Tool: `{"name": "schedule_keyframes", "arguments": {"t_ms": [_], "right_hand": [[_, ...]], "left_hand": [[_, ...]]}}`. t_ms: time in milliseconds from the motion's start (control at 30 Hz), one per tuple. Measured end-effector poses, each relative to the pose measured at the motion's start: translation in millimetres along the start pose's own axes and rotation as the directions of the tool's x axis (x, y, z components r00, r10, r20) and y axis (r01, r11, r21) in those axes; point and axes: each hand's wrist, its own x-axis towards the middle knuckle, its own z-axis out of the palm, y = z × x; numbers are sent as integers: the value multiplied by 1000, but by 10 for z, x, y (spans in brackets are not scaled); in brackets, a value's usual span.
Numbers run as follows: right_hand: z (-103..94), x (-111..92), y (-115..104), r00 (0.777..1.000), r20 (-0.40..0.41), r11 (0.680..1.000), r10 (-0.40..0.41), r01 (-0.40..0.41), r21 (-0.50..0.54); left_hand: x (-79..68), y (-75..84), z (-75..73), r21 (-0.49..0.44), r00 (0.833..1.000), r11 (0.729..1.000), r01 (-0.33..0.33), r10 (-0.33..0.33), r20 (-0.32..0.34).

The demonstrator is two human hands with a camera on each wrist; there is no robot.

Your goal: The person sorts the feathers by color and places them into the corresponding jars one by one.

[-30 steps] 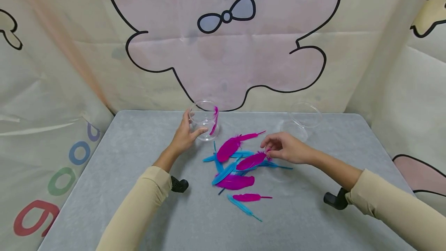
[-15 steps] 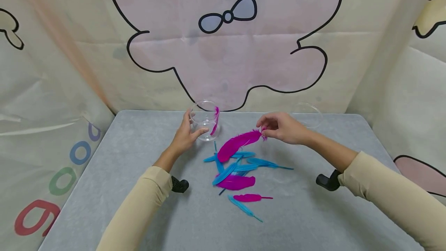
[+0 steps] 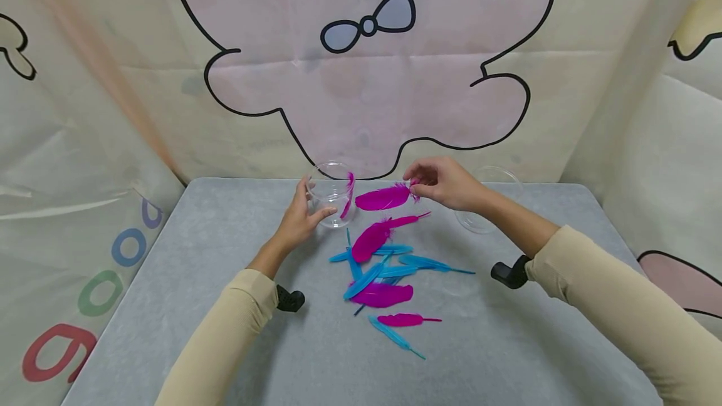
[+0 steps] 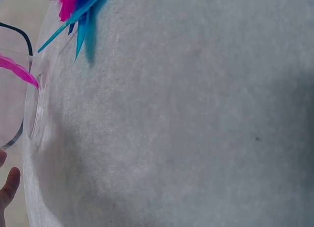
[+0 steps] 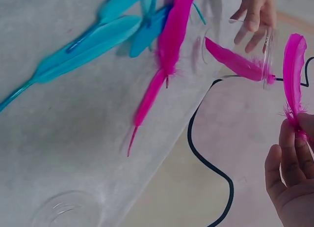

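My left hand [image 3: 300,215] grips a clear plastic cup [image 3: 327,196] at the far edge of the table, thumb in front and fingers round its left side. One magenta feather [image 5: 235,62] leans inside that cup. Between thumb and fingertips, my right hand [image 3: 448,185] pinches another magenta feather [image 3: 383,198] by its quill end. Raised off the table, this feather points left, its tip close to the cup's right side in the head view. Below lies a loose pile of feathers, with a magenta feather [image 3: 370,241] on top and blue feathers [image 3: 366,279] crossing beneath.
A second clear cup [image 3: 476,223] stands behind my right forearm, partly hidden. Nearer me lie a small magenta feather [image 3: 402,319] and a blue feather [image 3: 392,334]. The grey table [image 3: 225,218] meets a printed cloth backdrop at its far edge.
My right hand has lifted the magenta feather from the pile and carried it up and left toward the cup. The left hand and its cup have stayed in place.
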Motion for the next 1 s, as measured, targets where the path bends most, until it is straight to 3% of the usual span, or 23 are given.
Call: {"name": "schedule_keyframes", "arguments": {"t_ms": [400, 600, 1000], "right_hand": [[52, 262, -162, 994, -87, 996, -68, 64, -54], [86, 388, -232, 988, -143, 997, -60, 53, -50], [229, 650, -362, 988, -153, 998, -31, 23, -57]], "left_hand": [[-1, -7, -16, -3, 1000, 1000, -5, 5, 7], [4, -8, -6, -4, 1000, 1000, -18, 18, 5], [-15, 3, -20, -7, 1000, 1000, -9, 9, 17]]}}
